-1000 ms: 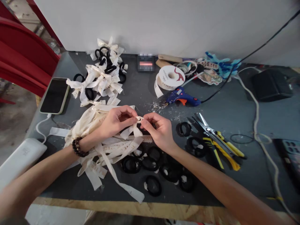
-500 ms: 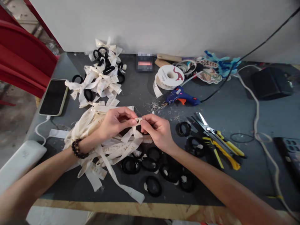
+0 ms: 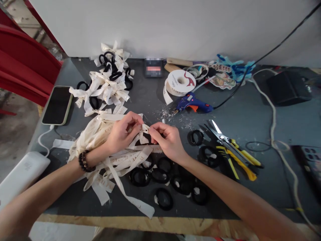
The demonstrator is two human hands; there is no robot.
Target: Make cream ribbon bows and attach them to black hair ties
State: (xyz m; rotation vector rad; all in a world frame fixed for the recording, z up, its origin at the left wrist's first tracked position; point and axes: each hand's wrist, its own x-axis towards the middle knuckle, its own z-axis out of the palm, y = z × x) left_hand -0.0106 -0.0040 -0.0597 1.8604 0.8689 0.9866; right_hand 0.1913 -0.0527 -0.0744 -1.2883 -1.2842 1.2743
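Observation:
Both my hands pinch one short piece of cream ribbon (image 3: pixel 144 128), which is looped or knotted between them with a tail hanging below. My left hand (image 3: pixel 126 131) grips its left side, thumb and fingers together. From the right, the thumb and forefinger of my right hand (image 3: pixel 167 139) close on the other side. Beneath my left hand and wrist spreads a heap of printed cream ribbon strips (image 3: pixel 87 139). Several black hair ties (image 3: pixel 164 198) lie in front of my right hand, some with pale bits on them. My fingers partly hide the knot.
Finished-looking ribbon bows on black hair ties (image 3: pixel 107 83) are piled at back left. A blue glue gun (image 3: pixel 193 102) lies by a ribbon spool (image 3: pixel 181 81). Scissors (image 3: pixel 222 137) and a yellow cutter (image 3: pixel 229 160) are at right. A phone (image 3: pixel 57 105) and power bank (image 3: pixel 25 177) sit left.
My left hand has shifted slightly up, its fingers changing their hold on the ribbon. The ribbon's loop looks smaller, and its hanging tail sits higher and farther left.

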